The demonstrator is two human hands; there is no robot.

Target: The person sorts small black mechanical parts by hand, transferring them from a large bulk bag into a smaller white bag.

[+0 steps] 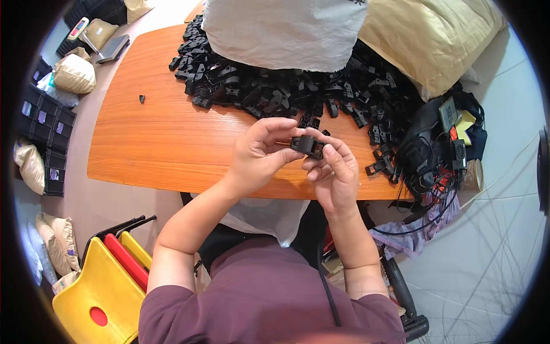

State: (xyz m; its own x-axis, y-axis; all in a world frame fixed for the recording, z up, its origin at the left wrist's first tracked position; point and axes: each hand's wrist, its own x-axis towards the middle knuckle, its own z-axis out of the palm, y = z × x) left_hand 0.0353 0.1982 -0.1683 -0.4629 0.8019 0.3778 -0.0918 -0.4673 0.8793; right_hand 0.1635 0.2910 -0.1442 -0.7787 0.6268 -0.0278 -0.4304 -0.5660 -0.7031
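A small black plastic part (306,144) with a curved middle is held between my two hands, just above the near edge of the table. My left hand (262,150) pinches its left end between thumb and fingers. At its right end, my right hand (337,169) grips it with thumb and fingertips, the lower fingers curled in. Beyond my hands lies a wide heap of similar black plastic parts (252,89). A few loose ones sit close behind my fingertips, partly hidden by them.
A white cloth sack (283,34) rests on the heap, with a large tan sack (429,40) to its right. One black piece (142,99) lies alone on the orange table (132,137). A black bag with cables (424,149) crowds the right edge. Yellow chairs (97,292) stand lower left.
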